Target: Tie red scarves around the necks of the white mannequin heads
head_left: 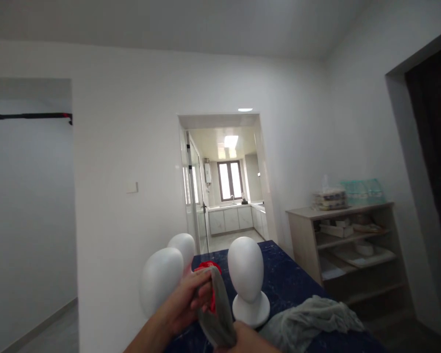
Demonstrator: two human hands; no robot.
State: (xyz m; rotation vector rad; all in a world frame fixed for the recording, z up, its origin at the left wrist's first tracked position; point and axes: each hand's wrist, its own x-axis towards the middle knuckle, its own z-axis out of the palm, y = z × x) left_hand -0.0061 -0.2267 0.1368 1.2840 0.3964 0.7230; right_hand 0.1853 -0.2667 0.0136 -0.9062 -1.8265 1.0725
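A strip of grey cloth [221,314] is stretched between my two hands. My left hand [193,299] is closed on its upper end, fingers curled round the edge. My right hand [248,339] grips the lower end near the bottom of the view, its fingers partly hidden. Bright red fabric [208,266] shows behind the cloth; whether the two are joined I cannot tell. A white mannequin head [246,269] stands upright on its round base just beyond my hands. Two more white heads [161,274] [182,245] are at the left, near my left forearm.
Crumpled grey-green fabric [312,321] lies at the right on the dark blue tabletop [279,269]. A wooden shelf unit [305,230] with trays and boxes stands against the right wall. Beyond the table, a doorway opens onto a kitchen [228,218].
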